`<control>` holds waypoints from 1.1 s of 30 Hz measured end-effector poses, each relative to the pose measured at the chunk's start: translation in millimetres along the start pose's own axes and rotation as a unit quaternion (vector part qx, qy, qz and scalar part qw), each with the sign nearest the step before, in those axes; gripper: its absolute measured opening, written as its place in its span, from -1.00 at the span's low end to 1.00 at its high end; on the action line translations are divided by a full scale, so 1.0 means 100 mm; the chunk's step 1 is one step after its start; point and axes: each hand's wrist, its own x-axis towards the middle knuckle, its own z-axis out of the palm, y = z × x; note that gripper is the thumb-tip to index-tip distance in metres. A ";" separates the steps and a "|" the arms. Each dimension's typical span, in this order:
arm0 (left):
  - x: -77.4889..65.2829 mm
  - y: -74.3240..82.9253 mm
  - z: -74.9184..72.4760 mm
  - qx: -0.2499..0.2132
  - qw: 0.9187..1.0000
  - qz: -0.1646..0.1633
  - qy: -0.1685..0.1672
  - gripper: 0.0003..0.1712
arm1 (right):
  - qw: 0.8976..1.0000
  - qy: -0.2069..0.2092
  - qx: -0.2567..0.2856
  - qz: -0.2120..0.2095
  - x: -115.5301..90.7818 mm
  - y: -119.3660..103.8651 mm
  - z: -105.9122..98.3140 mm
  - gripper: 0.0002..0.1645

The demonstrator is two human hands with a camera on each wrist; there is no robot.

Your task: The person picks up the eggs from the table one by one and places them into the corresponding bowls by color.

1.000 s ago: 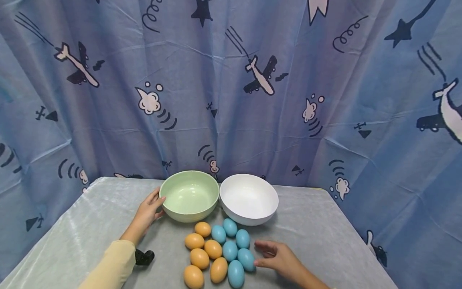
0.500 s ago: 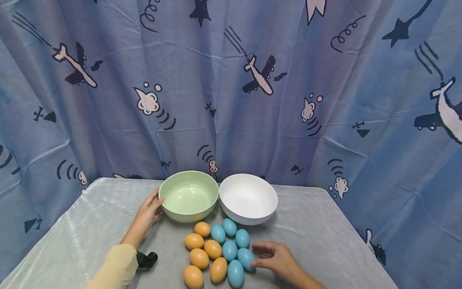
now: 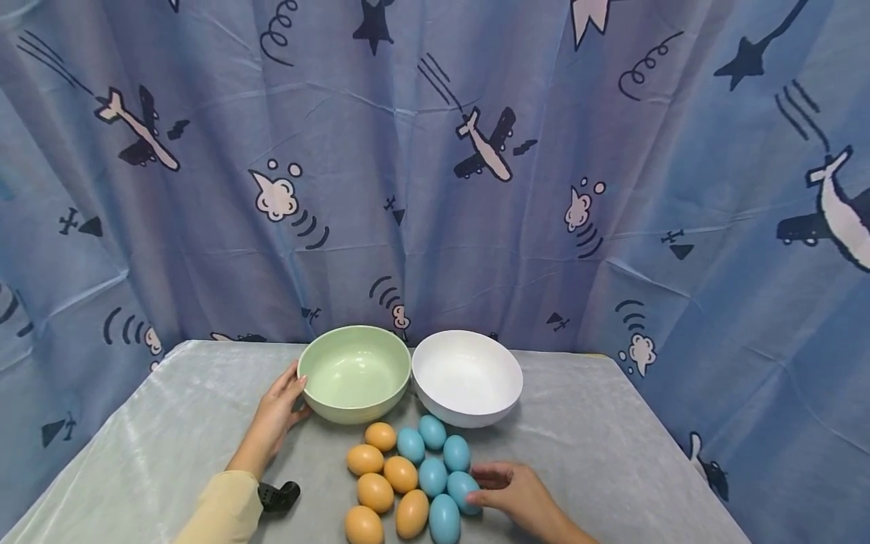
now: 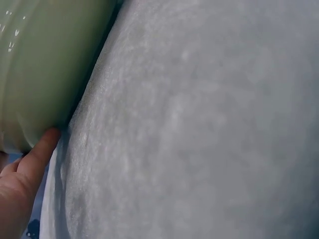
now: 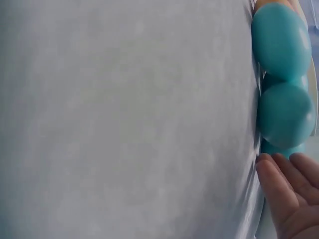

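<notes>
My left hand (image 3: 277, 412) rests against the left side of a light green bowl (image 3: 353, 410), fingers spread along its outer wall. In the left wrist view, a fingertip touches the green bowl's side (image 4: 55, 59) low down, near the cloth. My right hand (image 3: 513, 495) is at the right edge of a group of eggs, thumb tip right at a blue egg (image 3: 462, 489) and fingers reaching past it. The right wrist view shows the right hand's fingers (image 5: 274, 184) extended close to the blue eggs (image 5: 286, 114), holding none. Orange eggs (image 3: 375, 493) lie left of the blue ones.
A white bowl (image 3: 467, 378) stands beside the green bowl, behind the eggs. Pale grey cloth (image 3: 578, 423) covers the table. A blue curtain (image 3: 435, 189) printed with planes hangs behind. Black wrist gear (image 3: 279, 496) shows at the left wrist.
My right hand has moved slightly left, closer to the blue eggs. The left hand stays at the green bowl. The bowls and eggs keep their places.
</notes>
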 end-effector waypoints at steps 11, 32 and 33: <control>0.01 0.01 0.01 -0.031 1.000 0.005 -0.003 -0.27 | 1.000 0.006 0.008 0.023 0.06 0.03 0.06 -0.25; -0.02 -0.06 0.04 -0.019 1.000 0.010 0.022 -0.28 | 0.999 -0.014 0.029 -0.004 0.06 0.06 0.09 -0.33; -0.03 -0.06 0.04 -0.019 0.999 0.011 0.024 -0.27 | 0.999 -0.013 0.030 -0.002 0.06 0.06 0.09 -0.34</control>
